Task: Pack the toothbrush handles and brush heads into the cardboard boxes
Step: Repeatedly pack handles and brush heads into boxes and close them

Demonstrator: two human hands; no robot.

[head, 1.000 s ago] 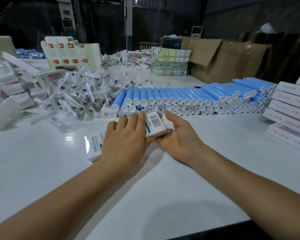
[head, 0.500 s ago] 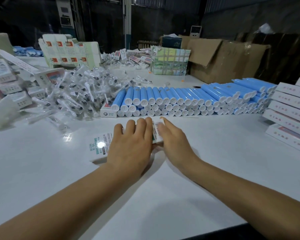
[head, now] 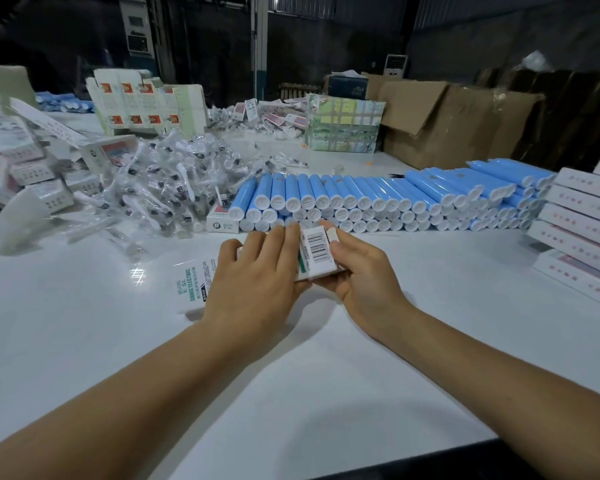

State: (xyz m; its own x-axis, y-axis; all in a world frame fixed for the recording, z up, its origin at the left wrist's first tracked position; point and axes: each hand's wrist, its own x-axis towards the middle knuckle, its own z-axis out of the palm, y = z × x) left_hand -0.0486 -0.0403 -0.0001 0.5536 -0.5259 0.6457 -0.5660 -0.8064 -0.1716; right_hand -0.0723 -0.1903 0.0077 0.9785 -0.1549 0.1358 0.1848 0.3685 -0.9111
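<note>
A long white cardboard box (head: 191, 284) printed "SONIC ELECTRIC" lies across the table in front of me. My left hand (head: 257, 282) lies over its middle with fingers curled on it. My right hand (head: 357, 268) grips the box's right end, where the barcode end flap (head: 317, 251) stands tilted up. Just behind, blue toothbrush handles (head: 378, 195) lie stacked in a long row. A heap of brush heads in clear bags (head: 174, 181) sits to the left.
Closed white boxes (head: 582, 220) are stacked at the right edge. Loose and folded boxes (head: 32, 168) pile up at far left, and flat carton blanks (head: 146, 102) stand at the back. Brown cartons (head: 447, 123) line the far right. A small white box (head: 222, 221) props the handle row.
Half a second ago both hands pressed the box flat on the table. Now its right end is lifted again and the barcode flap faces up between my hands.
</note>
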